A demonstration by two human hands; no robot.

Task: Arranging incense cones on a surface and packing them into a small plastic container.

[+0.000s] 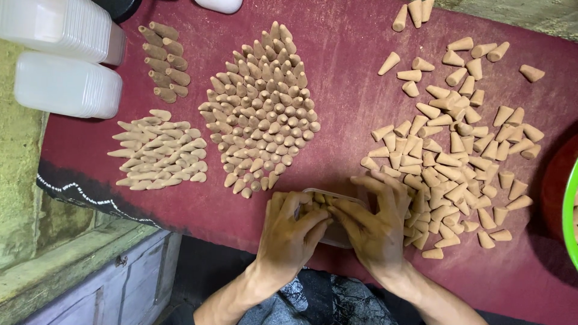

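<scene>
My left hand (291,232) and my right hand (373,222) rest side by side over a small clear plastic box (337,195) at the near edge of a dark red cloth (349,66). Fingers of both hands lie over tan cones inside the box, covering most of it. My right hand's fingers reach the edge of a loose pile of tan cones (457,150) lying on their sides. Left of the box, a dense group of upright cones (262,114) stands on the cloth.
Pale flat-lying cones (158,151) and a few darker cones (164,60) sit at the left. Two stacks of clear plastic lids or boxes (66,84) lie at the far left. A green rim (569,210) shows at the right edge.
</scene>
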